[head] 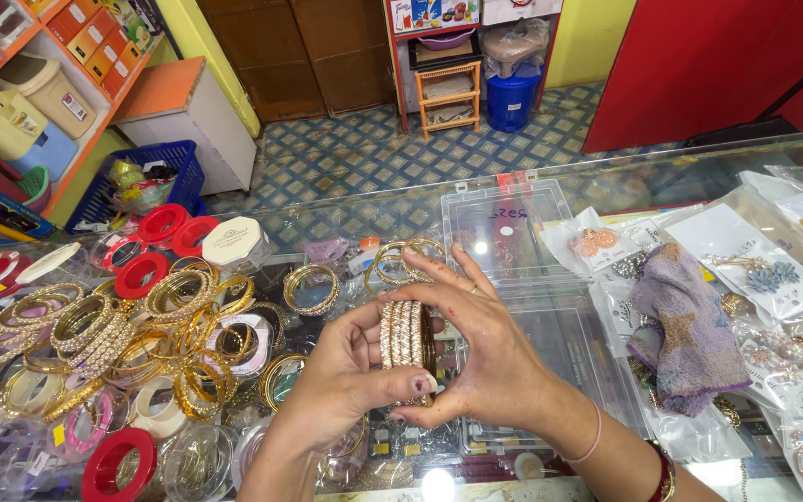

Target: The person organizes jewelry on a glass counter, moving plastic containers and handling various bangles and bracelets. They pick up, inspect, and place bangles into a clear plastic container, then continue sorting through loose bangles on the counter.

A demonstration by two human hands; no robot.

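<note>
Both hands, left hand [350, 372] and right hand [485, 349], grip bangles [406, 336] over cluttered glass counter [401, 209]

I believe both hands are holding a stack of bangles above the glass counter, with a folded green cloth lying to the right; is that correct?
Not quite: the cloth is purple, not green, as the head view shows. Both the left hand and the right hand do hold the stack of bangles above the glass counter.

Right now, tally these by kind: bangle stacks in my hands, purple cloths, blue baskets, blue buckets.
Bangle stack, held between left hand and right hand: 1
Purple cloth: 1
Blue basket: 1
Blue bucket: 1
Total: 4
</note>
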